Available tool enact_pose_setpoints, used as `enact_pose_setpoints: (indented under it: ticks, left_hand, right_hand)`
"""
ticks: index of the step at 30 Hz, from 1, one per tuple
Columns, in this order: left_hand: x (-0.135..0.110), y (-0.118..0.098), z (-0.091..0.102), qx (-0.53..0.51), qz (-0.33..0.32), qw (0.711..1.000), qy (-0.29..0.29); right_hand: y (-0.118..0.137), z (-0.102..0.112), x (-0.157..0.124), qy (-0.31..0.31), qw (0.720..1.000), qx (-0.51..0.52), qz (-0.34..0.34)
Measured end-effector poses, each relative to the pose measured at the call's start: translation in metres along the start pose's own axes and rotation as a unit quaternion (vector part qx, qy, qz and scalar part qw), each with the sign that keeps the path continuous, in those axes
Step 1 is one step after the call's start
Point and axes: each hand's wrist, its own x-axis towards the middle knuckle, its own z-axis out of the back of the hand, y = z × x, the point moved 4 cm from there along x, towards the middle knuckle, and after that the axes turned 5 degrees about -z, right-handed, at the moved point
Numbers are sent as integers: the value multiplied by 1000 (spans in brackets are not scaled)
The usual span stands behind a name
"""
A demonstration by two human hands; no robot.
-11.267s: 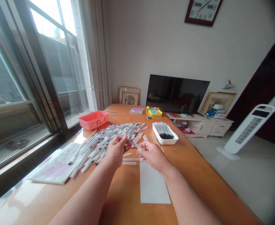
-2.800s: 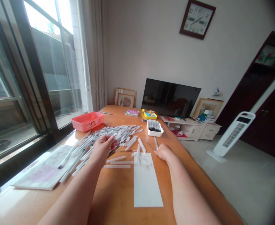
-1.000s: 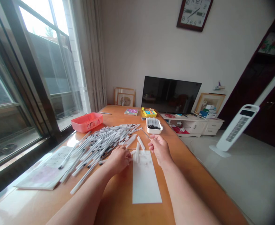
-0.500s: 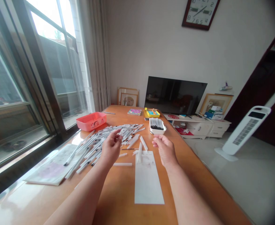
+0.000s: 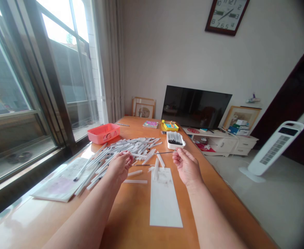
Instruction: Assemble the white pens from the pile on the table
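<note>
My right hand [image 5: 186,166] is raised over the wooden table [image 5: 131,214], its fingers pinched on a thin dark pen refill [image 5: 164,152] that points left. My left hand [image 5: 119,166] is curled at the near edge of a big pile of white pen barrels [image 5: 123,148]. It seems to grip one white barrel, but the fingers hide most of it. A white tray [image 5: 176,140] of dark-tipped refills stands just beyond my right hand. Loose barrels lie between my hands at the top of a white paper strip [image 5: 164,200].
A pink basket [image 5: 103,132] sits at the far left of the table by the window. Printed sheets [image 5: 61,181] lie at the left edge. A yellow box [image 5: 169,125] and a small book [image 5: 152,124] are at the far end. A tower fan [image 5: 273,148] stands on the floor to the right.
My right hand has risen slightly and now pinches a refill pointing left. My left hand has dropped a little towards the near edge of the pile.
</note>
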Motion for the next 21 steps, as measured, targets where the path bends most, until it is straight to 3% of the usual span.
enact_pose_setpoints:
  ticks: [11, 21]
  left_hand:
    - [-5, -1, -3, -5, 17, 1000, -7]
    - [-10, 2, -6, 23, 47, 997, 55]
  right_hand:
    - [-3, -11, -6, 29, 999, -9, -12]
    - [-4, -12, -5, 23, 1000, -13, -6]
